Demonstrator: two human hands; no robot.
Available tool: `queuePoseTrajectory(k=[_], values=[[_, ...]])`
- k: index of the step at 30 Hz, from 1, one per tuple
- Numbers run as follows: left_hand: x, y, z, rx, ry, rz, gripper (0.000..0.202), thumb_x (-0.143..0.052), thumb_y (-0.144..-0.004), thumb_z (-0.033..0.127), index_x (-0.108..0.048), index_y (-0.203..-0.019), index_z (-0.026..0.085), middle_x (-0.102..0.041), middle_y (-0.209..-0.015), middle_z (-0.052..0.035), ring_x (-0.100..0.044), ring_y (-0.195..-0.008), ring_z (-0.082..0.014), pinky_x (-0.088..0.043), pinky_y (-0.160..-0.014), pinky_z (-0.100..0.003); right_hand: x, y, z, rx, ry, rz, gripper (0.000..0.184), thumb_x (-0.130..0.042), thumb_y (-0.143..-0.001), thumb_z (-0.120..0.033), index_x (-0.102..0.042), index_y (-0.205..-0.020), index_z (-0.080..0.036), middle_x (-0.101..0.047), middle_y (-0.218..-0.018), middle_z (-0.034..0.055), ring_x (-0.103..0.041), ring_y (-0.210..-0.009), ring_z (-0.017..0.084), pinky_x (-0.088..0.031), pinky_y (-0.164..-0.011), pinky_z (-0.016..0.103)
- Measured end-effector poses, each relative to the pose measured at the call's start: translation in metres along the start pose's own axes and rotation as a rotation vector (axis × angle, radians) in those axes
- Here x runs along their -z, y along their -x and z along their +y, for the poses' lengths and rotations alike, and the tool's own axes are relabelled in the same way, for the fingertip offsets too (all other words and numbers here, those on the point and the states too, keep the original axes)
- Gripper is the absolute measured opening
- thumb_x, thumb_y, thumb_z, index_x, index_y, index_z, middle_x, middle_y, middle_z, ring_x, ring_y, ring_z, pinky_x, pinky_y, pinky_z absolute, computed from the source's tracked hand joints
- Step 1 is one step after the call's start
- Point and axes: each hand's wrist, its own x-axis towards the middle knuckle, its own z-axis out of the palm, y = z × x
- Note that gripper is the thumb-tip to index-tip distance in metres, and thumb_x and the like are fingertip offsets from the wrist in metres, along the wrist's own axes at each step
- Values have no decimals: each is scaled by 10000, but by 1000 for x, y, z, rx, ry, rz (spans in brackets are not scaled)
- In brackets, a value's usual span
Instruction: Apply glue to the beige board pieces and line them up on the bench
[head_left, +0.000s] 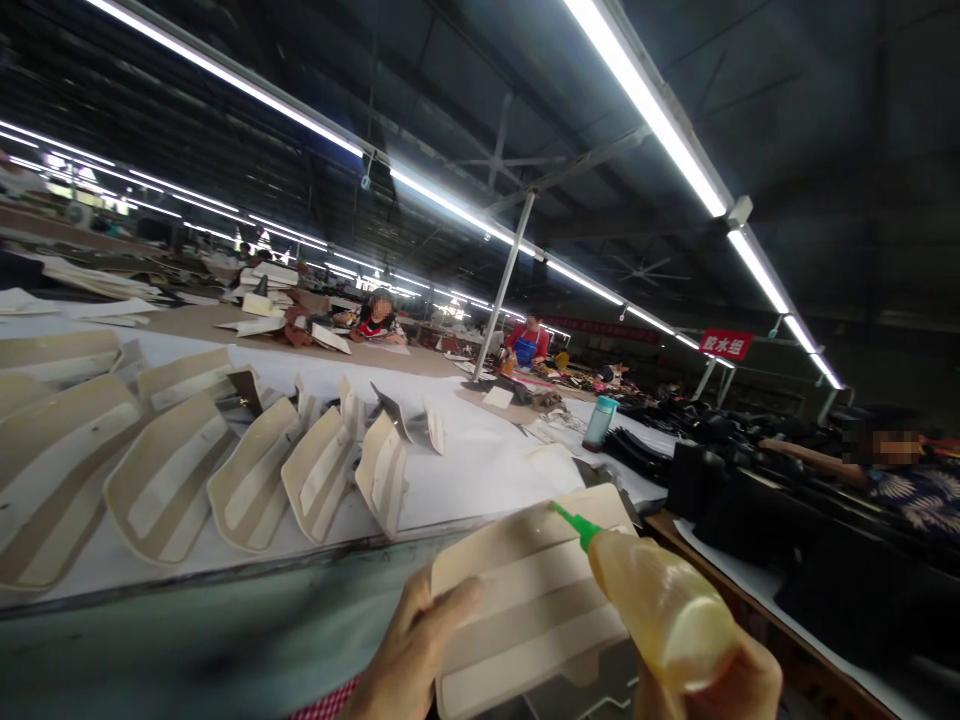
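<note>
My left hand (pixel 409 650) grips the left edge of a beige leather-like panel (pixel 517 610), thumb on top. My right hand (pixel 720 685), at the bottom right, is closed round a squeeze bottle of yellowish glue (pixel 660 605). Its green nozzle (pixel 574 525) touches the top edge of the panel. The panel is tilted up in front of me, above the near edge of the table.
Several similar beige panels (pixel 247 475) lie in a row on the long white table (pixel 480 465). A teal cup (pixel 600 422) stands farther along. Dark pieces (pixel 705 430) pile at the right. Other people work at far tables and at the right edge.
</note>
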Motion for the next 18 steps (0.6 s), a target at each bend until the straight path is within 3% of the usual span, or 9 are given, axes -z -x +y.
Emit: queuePoseTrajectory(k=[4,9,12,15,18], values=[[-1,1,2,-14,-11,-3,344,-823,-698,337,-727,-990,182,-792,-903,-33,-708,-929,-246,-528,-737,-281,-3,-2,3,27,47,119,444,-904,-584,-246,-629,-932,-216,-603,-832,-12,-552,-760,190,-427,-806,336],[-3,1,4,-17,-11,-44,342,-820,-691,336,-746,-985,178,-794,-881,-41,-715,-897,-260,-527,-718,-292,-6,4,-10,-26,20,-5,378,-845,-647,-340,-646,-939,-205,-600,-789,-10,-522,-674,178,-419,-679,313],[0,0,4,-15,-24,-51,427,-844,-656,379,-751,-1020,176,-796,-912,-57,-715,-921,-282,-533,-733,-308,-12,-2,-12,-90,27,107,421,-864,-574,-369,-619,-878,-211,-595,-782,0,-523,-682,198,-423,-758,373],[5,-3,2,-23,-53,-29,457,-853,-647,390,-745,-1035,176,-794,-947,-59,-714,-915,-276,-543,-750,-318,-14,-17,-8,-176,91,226,472,-889,-478,-303,-585,-828,-215,-573,-759,-4,-510,-685,209,-395,-859,479],[8,-5,1,-44,-70,-42,412,-845,-667,387,-744,-1001,168,-792,-933,-54,-711,-878,-255,-549,-750,-313,-8,-24,-3,-181,151,222,470,-883,-489,-303,-587,-843,-208,-580,-782,9,-521,-715,223,-394,-865,498]])
